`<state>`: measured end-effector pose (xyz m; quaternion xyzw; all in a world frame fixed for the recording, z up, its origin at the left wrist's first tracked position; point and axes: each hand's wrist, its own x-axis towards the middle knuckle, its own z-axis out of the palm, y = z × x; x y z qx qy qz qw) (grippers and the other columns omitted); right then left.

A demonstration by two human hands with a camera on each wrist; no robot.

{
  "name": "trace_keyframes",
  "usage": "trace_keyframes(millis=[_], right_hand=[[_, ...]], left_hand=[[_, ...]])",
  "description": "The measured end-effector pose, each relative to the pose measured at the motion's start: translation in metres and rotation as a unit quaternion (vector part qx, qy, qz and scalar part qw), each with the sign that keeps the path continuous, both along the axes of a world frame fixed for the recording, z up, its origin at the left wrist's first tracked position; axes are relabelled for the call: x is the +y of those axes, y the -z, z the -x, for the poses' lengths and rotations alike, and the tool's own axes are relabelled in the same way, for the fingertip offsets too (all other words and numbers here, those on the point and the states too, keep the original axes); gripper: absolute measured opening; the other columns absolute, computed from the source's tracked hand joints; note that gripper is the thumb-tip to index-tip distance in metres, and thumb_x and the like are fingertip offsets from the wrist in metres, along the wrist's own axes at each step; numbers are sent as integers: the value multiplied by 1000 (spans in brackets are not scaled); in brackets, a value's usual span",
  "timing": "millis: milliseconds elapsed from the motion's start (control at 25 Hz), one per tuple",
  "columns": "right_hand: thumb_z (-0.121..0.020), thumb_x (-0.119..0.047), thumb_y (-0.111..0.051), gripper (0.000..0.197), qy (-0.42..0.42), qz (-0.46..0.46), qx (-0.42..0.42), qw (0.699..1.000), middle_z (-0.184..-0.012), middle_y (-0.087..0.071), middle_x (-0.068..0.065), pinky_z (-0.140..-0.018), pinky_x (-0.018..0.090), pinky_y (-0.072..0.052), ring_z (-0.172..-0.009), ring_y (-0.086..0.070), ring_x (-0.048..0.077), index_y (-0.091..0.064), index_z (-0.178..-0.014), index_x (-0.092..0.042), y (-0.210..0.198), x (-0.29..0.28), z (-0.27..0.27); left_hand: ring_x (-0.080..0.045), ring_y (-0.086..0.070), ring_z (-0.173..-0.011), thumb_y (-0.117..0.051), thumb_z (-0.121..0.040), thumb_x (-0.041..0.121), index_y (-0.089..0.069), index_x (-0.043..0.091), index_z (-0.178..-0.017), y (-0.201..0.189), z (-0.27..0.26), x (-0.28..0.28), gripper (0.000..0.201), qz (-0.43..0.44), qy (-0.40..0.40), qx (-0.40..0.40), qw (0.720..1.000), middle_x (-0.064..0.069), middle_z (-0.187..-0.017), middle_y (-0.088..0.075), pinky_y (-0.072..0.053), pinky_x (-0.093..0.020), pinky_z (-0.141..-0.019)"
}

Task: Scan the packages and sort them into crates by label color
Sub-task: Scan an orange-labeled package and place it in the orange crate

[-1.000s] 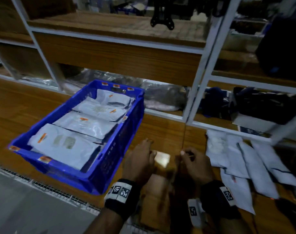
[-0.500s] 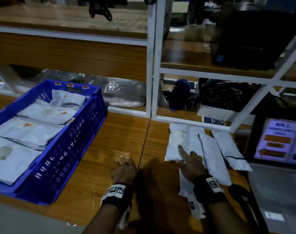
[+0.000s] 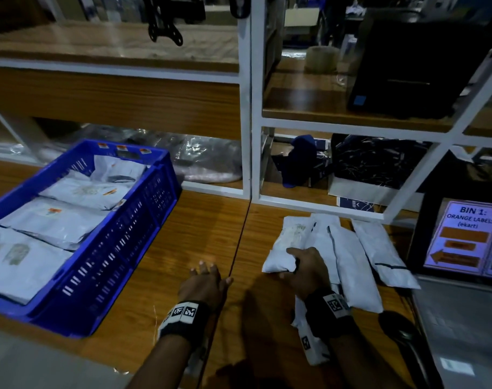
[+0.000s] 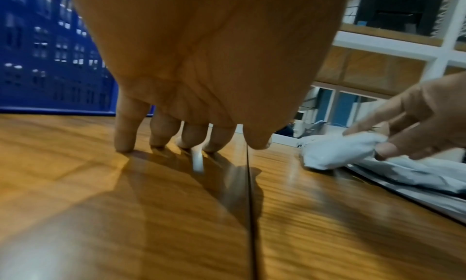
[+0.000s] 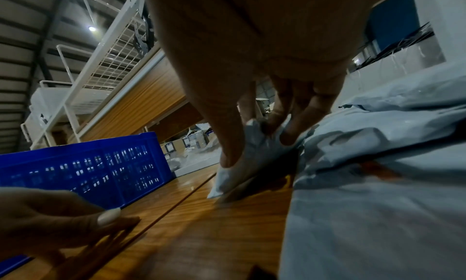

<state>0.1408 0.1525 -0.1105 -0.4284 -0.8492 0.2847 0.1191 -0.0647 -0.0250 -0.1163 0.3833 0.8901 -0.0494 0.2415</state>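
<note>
Several pale grey mailer packages (image 3: 348, 262) lie side by side on the wooden table (image 3: 183, 242) at the right. My right hand (image 3: 294, 266) pinches the crumpled near end of the leftmost package (image 3: 284, 245), thumb on one side and fingers on the other; the right wrist view shows the same pinch (image 5: 252, 144) on that package (image 5: 239, 176). My left hand (image 3: 208, 277) holds nothing and rests its fingertips (image 4: 123, 144) on the table. The blue crate (image 3: 112, 262) at the left holds several packages with orange labels.
A screen (image 3: 463, 240) at the right edge reads "BIN 1: ORANGE LABELS" with a left arrow. A black hand scanner (image 3: 402, 338) lies near the front right. White shelf posts (image 3: 246, 122) and loaded shelves stand behind the table.
The view has swung right, off the crate and onto the packages. My right hand moved from beside the left one to the leftmost package and closed on its near end. The left hand stays on the table.
</note>
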Motion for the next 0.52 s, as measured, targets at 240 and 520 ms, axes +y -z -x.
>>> trace_keyframes(millis=[240,520], right_hand=[[-80,-38,-84,44,125,-3,155,980,-111,-56,2,-79,22,-48,-98,-59,18,-72,-118,-20,-43,-36,13],[-100,-49,-58,32,282,-61,310,906,-84,-63,-3,-67,26,-43,-79,-61,14,-61,-92,-18,-100,-75,17]], left_hand=[[-37,-60,-126,-34,-105,65,-53,20,-138,-14,31,-1,59,-9,80,-4,997,-20,-152,-51,-53,-46,-98],[-24,-66,-113,-39,-108,57,-61,28,-131,-37,68,-13,42,-58,88,-129,986,-4,-128,-68,-54,-41,-99]])
